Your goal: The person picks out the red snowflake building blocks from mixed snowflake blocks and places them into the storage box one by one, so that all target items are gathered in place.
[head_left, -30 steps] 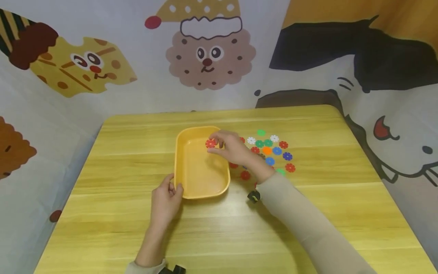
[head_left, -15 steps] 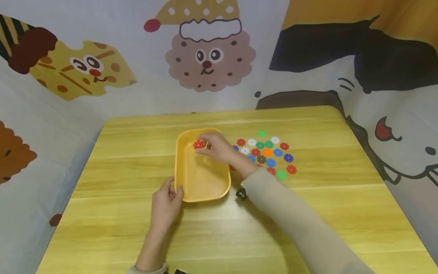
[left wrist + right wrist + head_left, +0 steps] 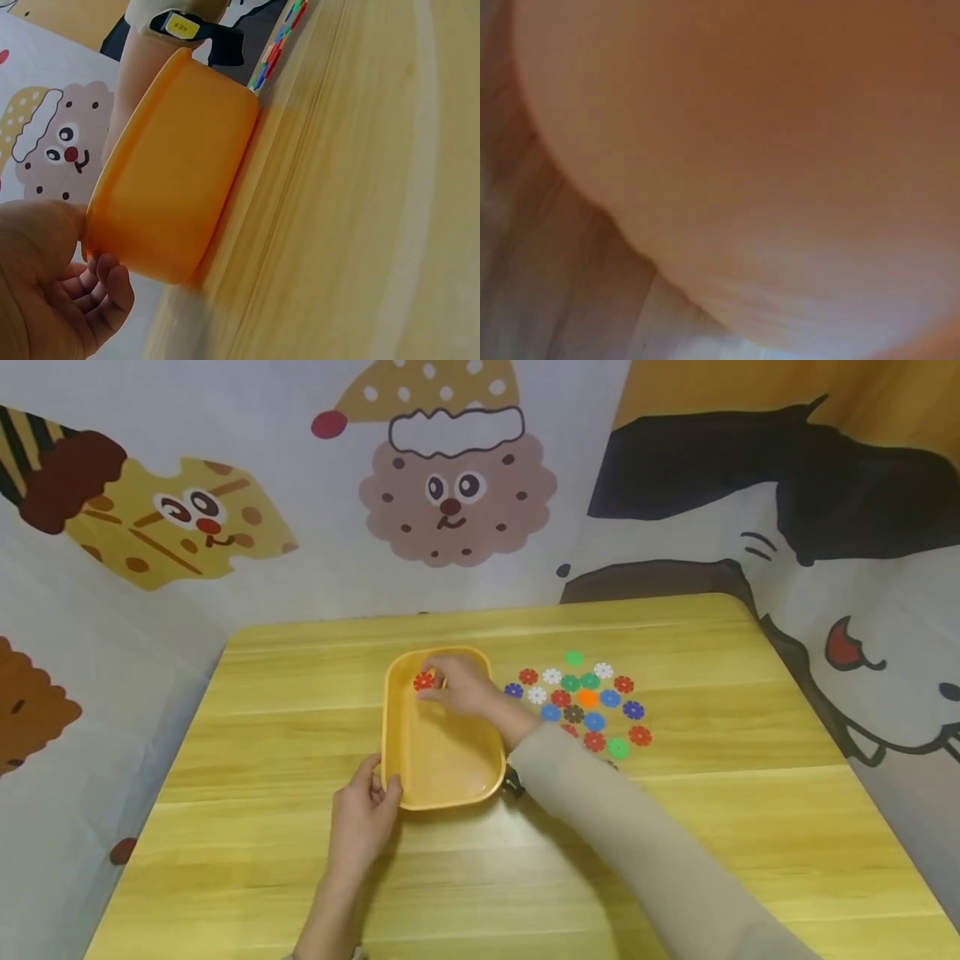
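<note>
A yellow plastic tray [image 3: 448, 768] stands on the wooden table. My left hand [image 3: 366, 810] grips its near left corner, thumb over the rim and fingers against the outer wall. In the left wrist view the tray's orange-looking side [image 3: 176, 161] rises beside that hand [image 3: 45, 281]. Over the tray's far part, my right hand [image 3: 459, 687] pinches a red flower-shaped plastic disc [image 3: 423, 681] between thumb and fingers. The right wrist view is filled by blurred skin.
Right of the tray, several flower-shaped discs [image 3: 573, 714] in red, white, blue, green, orange and brown lie flat on the table [image 3: 247, 760]. The right sleeve [image 3: 600, 818] passes in front of the nearest ones. A cartoon-printed cloth [image 3: 322, 527] hangs behind the table.
My right hand has moved left over the tray with the red disc, from its right side toward the far left part. The left hand keeps its grip on the corner.
</note>
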Available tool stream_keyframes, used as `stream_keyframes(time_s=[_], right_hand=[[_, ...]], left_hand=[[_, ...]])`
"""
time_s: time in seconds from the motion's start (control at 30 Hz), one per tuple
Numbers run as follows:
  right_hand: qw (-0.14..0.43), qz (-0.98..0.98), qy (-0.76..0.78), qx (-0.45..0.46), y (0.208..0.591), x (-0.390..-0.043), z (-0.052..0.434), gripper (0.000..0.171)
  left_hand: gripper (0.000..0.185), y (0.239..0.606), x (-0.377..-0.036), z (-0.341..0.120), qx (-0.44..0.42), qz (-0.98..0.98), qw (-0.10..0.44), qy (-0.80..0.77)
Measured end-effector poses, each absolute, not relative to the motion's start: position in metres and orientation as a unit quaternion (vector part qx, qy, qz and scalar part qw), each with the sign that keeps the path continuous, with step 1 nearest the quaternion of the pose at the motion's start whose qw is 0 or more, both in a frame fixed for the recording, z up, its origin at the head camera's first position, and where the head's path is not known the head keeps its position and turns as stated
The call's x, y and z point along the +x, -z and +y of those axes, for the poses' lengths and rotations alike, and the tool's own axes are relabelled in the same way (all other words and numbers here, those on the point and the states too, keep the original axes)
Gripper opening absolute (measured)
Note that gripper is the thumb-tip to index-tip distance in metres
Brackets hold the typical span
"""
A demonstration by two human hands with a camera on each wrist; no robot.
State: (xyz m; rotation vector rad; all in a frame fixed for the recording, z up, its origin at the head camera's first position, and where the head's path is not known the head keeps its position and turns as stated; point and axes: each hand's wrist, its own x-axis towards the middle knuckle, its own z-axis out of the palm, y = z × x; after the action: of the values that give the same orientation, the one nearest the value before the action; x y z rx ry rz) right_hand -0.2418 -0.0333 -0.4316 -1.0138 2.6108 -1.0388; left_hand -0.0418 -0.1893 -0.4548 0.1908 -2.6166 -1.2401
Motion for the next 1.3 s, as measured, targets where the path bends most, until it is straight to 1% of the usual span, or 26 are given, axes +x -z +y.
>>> stream_keyframes(time_s=[0.1, 0.23, 0.4, 0.47, 0.53, 0.6, 0.7, 0.83, 1.03, 1.3], right_hand=[[0.088, 0.884, 0.319, -0.331, 0.436, -0.244, -0.039, 0.037], [0.127, 0.896, 0.294, -0.308, 0.442, -0.244, -0.045, 0.039], [0.171, 0.892, 0.311, -0.28, 0.446, -0.244, -0.048, 0.052], [0.184, 0.889, 0.316, -0.276, 0.447, -0.245, -0.048, 0.055], [0.198, 0.883, 0.325, -0.275, 0.446, -0.244, -0.048, 0.054], [0.205, 0.879, 0.332, -0.275, 0.444, -0.244, -0.048, 0.049], [0.196, 0.875, 0.34, -0.285, 0.442, -0.244, -0.047, 0.043], [0.174, 0.865, 0.347, -0.317, 0.439, -0.242, -0.045, 0.039], [0.154, 0.845, 0.377, -0.346, 0.432, -0.237, -0.033, 0.04], [0.111, 0.845, 0.387, -0.351, 0.421, -0.228, -0.011, 0.039]], left_hand=[[0.038, 0.455, -0.042, -0.19, 0.066, -0.897, 0.121, 0.421], [0.04, 0.454, -0.042, -0.191, 0.067, -0.898, 0.122, 0.417], [0.042, 0.454, -0.042, -0.193, 0.064, -0.899, 0.119, 0.417], [0.042, 0.454, -0.043, -0.194, 0.064, -0.898, 0.116, 0.419], [0.042, 0.454, -0.043, -0.195, 0.066, -0.898, 0.112, 0.421], [0.042, 0.454, -0.044, -0.195, 0.07, -0.897, 0.109, 0.424], [0.042, 0.453, -0.044, -0.194, 0.078, -0.895, 0.105, 0.427], [0.04, 0.452, -0.043, -0.191, 0.093, -0.894, 0.118, 0.423], [0.039, 0.451, -0.043, -0.185, 0.119, -0.892, 0.13, 0.417], [0.04, 0.454, -0.043, -0.181, 0.135, -0.888, 0.138, 0.418]])
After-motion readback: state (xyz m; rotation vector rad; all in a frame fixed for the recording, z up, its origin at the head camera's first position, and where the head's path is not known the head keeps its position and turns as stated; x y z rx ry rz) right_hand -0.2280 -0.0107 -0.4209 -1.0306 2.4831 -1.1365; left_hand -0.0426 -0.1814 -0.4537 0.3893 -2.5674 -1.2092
